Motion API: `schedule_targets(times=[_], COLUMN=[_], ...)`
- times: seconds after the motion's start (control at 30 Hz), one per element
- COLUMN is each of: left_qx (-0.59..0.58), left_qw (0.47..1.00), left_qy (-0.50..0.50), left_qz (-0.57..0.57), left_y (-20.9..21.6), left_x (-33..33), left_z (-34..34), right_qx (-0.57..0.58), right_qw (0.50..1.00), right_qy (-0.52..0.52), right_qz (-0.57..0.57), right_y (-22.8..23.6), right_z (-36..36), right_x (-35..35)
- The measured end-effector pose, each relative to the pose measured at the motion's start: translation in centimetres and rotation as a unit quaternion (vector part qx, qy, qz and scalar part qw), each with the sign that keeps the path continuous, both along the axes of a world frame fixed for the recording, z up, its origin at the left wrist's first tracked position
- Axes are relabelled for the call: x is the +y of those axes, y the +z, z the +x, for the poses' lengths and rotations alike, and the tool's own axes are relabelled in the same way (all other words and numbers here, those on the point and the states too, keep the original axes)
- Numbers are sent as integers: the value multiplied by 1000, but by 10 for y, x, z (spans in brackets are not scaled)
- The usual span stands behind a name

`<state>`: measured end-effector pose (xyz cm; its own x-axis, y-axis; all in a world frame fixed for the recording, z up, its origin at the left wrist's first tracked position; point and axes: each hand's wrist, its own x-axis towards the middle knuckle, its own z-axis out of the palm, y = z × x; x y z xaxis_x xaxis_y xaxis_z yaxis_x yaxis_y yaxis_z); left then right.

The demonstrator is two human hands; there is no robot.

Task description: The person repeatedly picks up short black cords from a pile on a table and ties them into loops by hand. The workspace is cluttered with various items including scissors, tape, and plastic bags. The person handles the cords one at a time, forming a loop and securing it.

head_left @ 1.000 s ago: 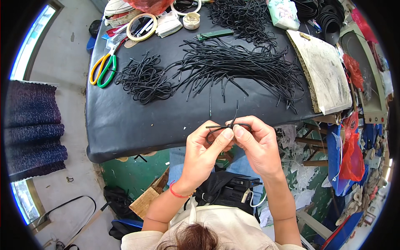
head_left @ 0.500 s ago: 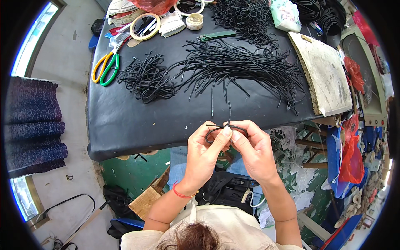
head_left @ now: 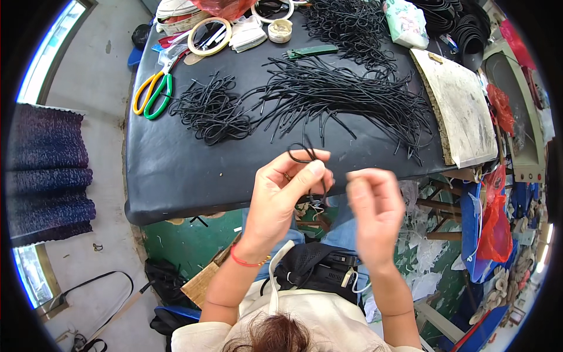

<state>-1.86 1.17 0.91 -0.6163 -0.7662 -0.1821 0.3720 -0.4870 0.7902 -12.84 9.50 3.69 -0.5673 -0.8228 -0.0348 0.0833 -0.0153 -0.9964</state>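
Observation:
Near the front edge of the black-covered table, my left hand (head_left: 287,190) pinches a thin black cord (head_left: 305,161) between thumb and fingers. A small loop of the cord stands above the fingertips, and part of it hangs below them. To the right, apart from the cord, is my right hand (head_left: 377,208), its thumb and fingers loosely curved and slightly blurred, with nothing visible in them. Beyond my hands lies a wide bundle of straight black cords (head_left: 346,94). Left of it sits a smaller heap of looped black cords (head_left: 214,111).
Scissors (head_left: 153,94) with yellow and green handles lie at the table's left. Tape rolls (head_left: 210,36), a small round tub (head_left: 280,31) and a green tool (head_left: 312,51) are at the back. A worn pale board (head_left: 454,105) rests at the right, near red plastic bags (head_left: 495,234).
My right hand has let go of the cord and moved right, away from my left hand. The left hand still holds the cord, now slightly farther up, with the loop turned.

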Motion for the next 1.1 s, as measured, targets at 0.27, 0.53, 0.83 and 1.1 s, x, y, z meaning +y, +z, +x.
schedule_targets(times=[0.27,0.53,0.83,1.1], left_qx=[-35,-60,-14,28], left_qw=[997,994,997,993], left_qy=[-64,-77,-76,72], left_qz=[-30,-55,30,88], left_y=[12,9,5,2], left_x=[7,9,16,18], left_z=[4,8,10,-3], right_qx=[-15,-75,-118,-46], right_qw=[991,993,988,988], right_qy=[130,92,98,127], right_qz=[-42,-22,18,71], right_y=[-7,-4,-7,-12], right_z=[-15,-4,-10,-15], right_x=[-15,-13,-12,7])
